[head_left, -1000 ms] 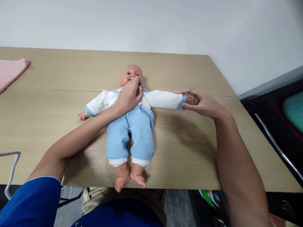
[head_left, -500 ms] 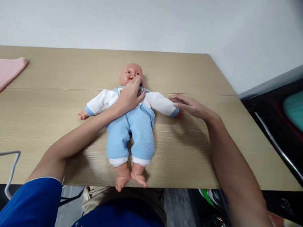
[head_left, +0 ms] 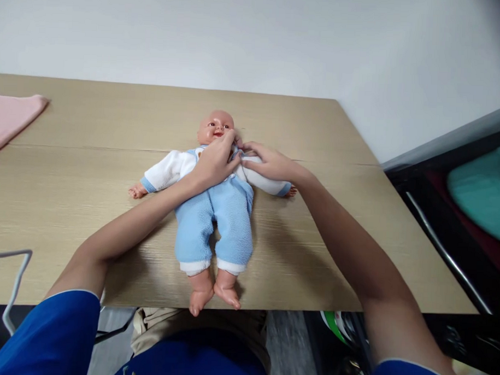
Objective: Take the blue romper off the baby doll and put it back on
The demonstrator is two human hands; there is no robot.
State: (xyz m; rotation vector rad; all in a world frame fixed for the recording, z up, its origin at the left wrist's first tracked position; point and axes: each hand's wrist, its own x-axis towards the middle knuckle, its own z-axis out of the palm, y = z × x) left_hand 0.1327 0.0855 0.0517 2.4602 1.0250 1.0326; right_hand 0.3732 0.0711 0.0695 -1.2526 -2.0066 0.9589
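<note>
A bald baby doll (head_left: 213, 230) lies on its back on the wooden table, arms spread and bare feet at the near edge. It wears light blue fleece overalls with white sleeves. Across its chest lies my left hand (head_left: 219, 156), fingers curled at the collar and shoulder strap on the doll's right-hand side in view. The fingertips and the cloth under them are partly hidden. Over the white sleeve at that same shoulder is my right hand (head_left: 269, 162). Its fingers are stretched out and apart, with the tips beside my left hand.
Pink folded cloth (head_left: 14, 119) lies at the table's far left. A grey cable (head_left: 23, 278) bends over the near left edge. Beyond the table (head_left: 334, 229) on the right stands a black case-like object (head_left: 433, 216) with teal material inside. A pale wall rises behind.
My right hand has moved left and inward, from the doll's sleeve cuff to its shoulder. My left hand stays at the collar. The view has shifted slightly.
</note>
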